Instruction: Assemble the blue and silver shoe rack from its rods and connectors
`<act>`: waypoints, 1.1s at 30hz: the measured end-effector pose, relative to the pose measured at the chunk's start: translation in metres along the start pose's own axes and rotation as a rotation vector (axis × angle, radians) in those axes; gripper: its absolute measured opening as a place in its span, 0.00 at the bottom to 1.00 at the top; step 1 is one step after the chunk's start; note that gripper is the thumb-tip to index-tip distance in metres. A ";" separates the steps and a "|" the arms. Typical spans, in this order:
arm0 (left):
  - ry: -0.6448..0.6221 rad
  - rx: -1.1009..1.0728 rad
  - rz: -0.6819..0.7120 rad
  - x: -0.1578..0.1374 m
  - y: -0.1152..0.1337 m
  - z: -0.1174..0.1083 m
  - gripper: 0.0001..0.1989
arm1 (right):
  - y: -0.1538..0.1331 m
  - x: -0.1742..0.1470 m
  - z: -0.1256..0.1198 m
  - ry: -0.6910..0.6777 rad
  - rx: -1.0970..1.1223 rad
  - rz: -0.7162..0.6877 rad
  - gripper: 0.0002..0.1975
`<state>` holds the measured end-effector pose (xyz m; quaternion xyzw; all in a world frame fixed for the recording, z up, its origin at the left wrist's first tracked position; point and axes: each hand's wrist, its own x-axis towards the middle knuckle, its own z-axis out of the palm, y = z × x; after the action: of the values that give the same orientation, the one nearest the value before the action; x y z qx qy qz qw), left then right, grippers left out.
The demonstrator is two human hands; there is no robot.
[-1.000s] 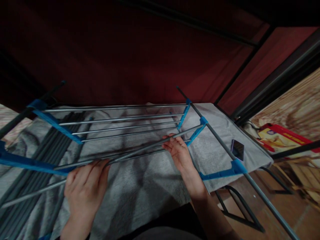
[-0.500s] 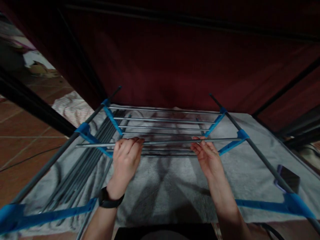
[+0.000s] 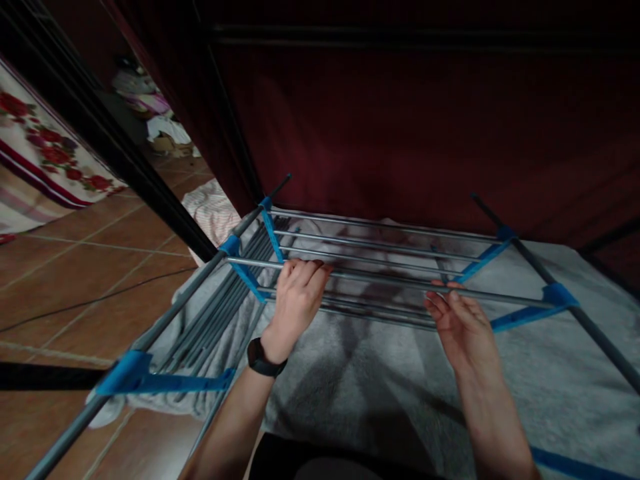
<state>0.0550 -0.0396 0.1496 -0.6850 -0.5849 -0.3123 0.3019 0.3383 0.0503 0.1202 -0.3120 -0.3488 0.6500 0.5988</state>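
A grey metal rod (image 3: 380, 277) spans the rack between its two side frames. Wrapped over its left part is my left hand (image 3: 299, 293), with a dark watch (image 3: 265, 358) on the wrist. Farther right, my right hand (image 3: 463, 320) pinches the same rod between thumb and fingers, palm partly turned up. The rod's right end meets a blue plastic bracket (image 3: 559, 297). Its left end lies at another blue bracket (image 3: 231, 248); I cannot tell whether it is seated. Beyond the hands, several rods (image 3: 370, 223) bridge the far pair of blue brackets.
Loose grey rods (image 3: 215, 320) lie in a bundle on a grey blanket (image 3: 345, 373), left of my left hand. Dark red panels (image 3: 400, 133) stand right behind the rack. Tiled floor (image 3: 100, 280), with a thin cable (image 3: 120, 288), stretches to the left.
The view has swung left, so the rack sits farther right in it. The rod's left end has gone from in front of the left bracket back to it. Both hands keep hold.
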 end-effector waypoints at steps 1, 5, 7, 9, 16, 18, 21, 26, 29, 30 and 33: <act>0.000 -0.002 0.001 0.000 0.000 0.001 0.10 | 0.000 0.000 0.000 -0.001 -0.002 -0.002 0.08; -0.027 -0.004 -0.004 -0.002 -0.001 0.002 0.11 | -0.002 0.000 0.001 0.006 0.004 -0.015 0.06; -0.035 -0.004 -0.007 -0.003 -0.001 0.002 0.11 | -0.002 -0.001 0.002 0.005 0.016 -0.003 0.06; -0.044 -0.007 -0.007 -0.003 -0.002 0.002 0.11 | -0.001 -0.003 0.006 -0.013 0.024 0.031 0.07; -0.099 -0.010 -0.022 -0.002 -0.002 0.000 0.12 | 0.022 -0.005 0.043 -0.168 0.042 0.212 0.08; -0.125 -0.013 -0.021 -0.001 -0.002 -0.001 0.12 | 0.028 -0.005 0.052 -0.188 0.053 0.214 0.06; -0.160 -0.018 -0.025 -0.001 -0.003 -0.007 0.15 | 0.031 -0.004 0.058 -0.200 0.054 0.187 0.05; -0.172 0.126 -0.211 -0.001 -0.017 -0.026 0.22 | 0.029 -0.005 0.057 -0.207 0.055 0.155 0.04; -0.114 0.257 -0.403 -0.004 -0.037 -0.038 0.25 | 0.029 -0.006 0.057 -0.209 0.062 0.143 0.05; -0.093 0.284 -0.456 -0.005 -0.044 -0.042 0.25 | 0.029 -0.006 0.057 -0.207 0.063 0.137 0.06; -0.079 0.327 -0.572 -0.006 -0.058 -0.050 0.24 | 0.030 -0.007 0.057 -0.202 0.057 0.132 0.06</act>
<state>-0.0072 -0.0745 0.1793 -0.4471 -0.8071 -0.2593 0.2852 0.2752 0.0376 0.1274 -0.2502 -0.3676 0.7256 0.5252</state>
